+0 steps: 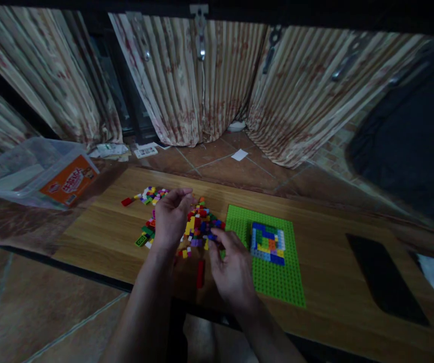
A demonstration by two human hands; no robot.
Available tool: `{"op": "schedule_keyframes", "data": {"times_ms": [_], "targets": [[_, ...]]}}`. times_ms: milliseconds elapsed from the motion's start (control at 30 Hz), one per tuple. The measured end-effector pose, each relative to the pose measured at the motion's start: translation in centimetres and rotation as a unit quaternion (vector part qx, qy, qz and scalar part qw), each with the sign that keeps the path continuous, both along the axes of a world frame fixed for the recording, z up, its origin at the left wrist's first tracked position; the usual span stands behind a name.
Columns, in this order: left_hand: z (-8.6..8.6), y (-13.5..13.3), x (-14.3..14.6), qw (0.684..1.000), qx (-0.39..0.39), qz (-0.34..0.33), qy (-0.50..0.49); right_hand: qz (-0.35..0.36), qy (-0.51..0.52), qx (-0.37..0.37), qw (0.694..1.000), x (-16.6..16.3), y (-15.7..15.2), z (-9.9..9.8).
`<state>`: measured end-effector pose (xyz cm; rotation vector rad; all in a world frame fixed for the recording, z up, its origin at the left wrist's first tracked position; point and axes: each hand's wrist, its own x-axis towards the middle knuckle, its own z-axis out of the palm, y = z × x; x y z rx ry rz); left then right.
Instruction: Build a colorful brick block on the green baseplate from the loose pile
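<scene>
A pile of small coloured bricks (201, 226) lies in the middle of a low wooden table (326, 282). My left hand (171, 218) hovers over the pile's left side, fingers curled with the fingertips drawn together; what they hold is hidden. My right hand (232, 267) reaches into the pile's near right edge, fingers pinched at the bricks. To the right lies a green baseplate (270, 280) bearing a small square build (267, 243) of blue, white, yellow and orange bricks. A long red brick (201, 274) lies alone in front of the pile.
A clear plastic tub (31, 174) with an orange label stands at the table's far left. A dark flat rectangle (385, 277) lies on the right part of the table. Striped curtains (202, 75) hang behind, and papers (146, 149) lie on the tiled floor.
</scene>
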<state>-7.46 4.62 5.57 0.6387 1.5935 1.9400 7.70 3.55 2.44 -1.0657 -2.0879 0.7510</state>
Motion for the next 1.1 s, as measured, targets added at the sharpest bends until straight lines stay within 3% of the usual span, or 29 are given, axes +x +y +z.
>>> {"op": "schedule_keyframes", "data": {"times_ms": [267, 500, 767, 1100], "targets": [[-0.5, 0.4, 0.8, 0.999, -0.01, -0.016, 0.029, -0.117, 0.025, -0.005, 0.993, 6.2, 3.5, 0.7], [-0.8, 0.8, 1.3, 0.999, -0.002, -0.026, 0.038, -0.195, -0.083, -0.001, 0.977, 11.6, 5.3, -0.3], [-1.0, 1.0, 1.5, 0.998, -0.003, -0.029, 0.064, -0.163, -0.136, 0.011, 0.977, 12.0, 5.5, -0.9], [-1.3, 1.0, 1.2, 0.994, -0.02, -0.037, 0.098, -0.153, -0.109, -0.01, 0.982, 12.2, 5.8, -1.2]]}}
